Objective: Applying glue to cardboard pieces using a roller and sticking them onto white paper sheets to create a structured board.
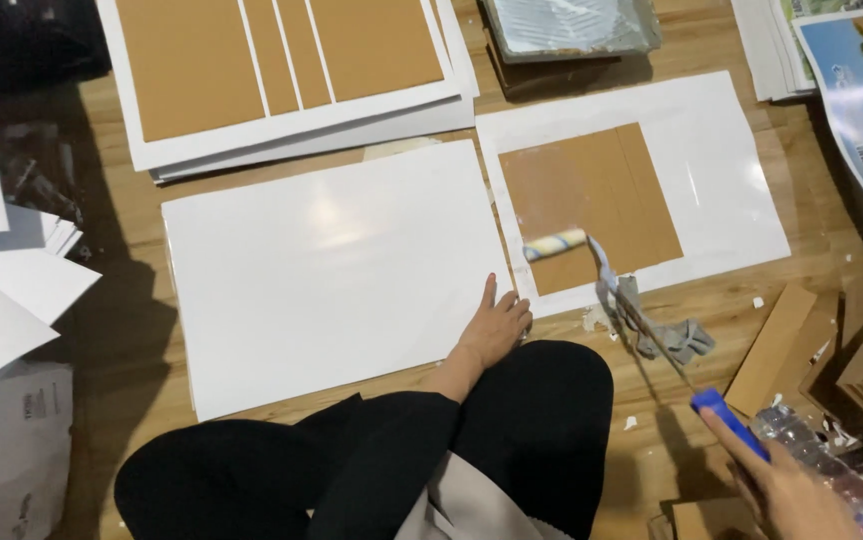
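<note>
My left hand (pixel 495 325) rests flat, fingers together, on the near right edge of a large glossy white sheet (pixel 332 270) on the wooden floor. My right hand (pixel 792 490) grips the blue handle (pixel 730 420) of a small paint roller (pixel 556 243). The roller's yellowish head lies on a brown cardboard panel (pixel 592 200), which sits on a second white sheet (pixel 712 170) to the right. The panel looks wet and shiny where the roller has passed. My knees in black trousers (pixel 512 430) fill the bottom centre.
A stack of white sheets with brown panels (pixel 282 70) lies at the top left. A roller tray (pixel 572 25) stands at the top centre. Cardboard strips (pixel 852 350) pile at the right, a grey rag (pixel 677 340) near them, loose white sheets (pixel 2 290) at the left.
</note>
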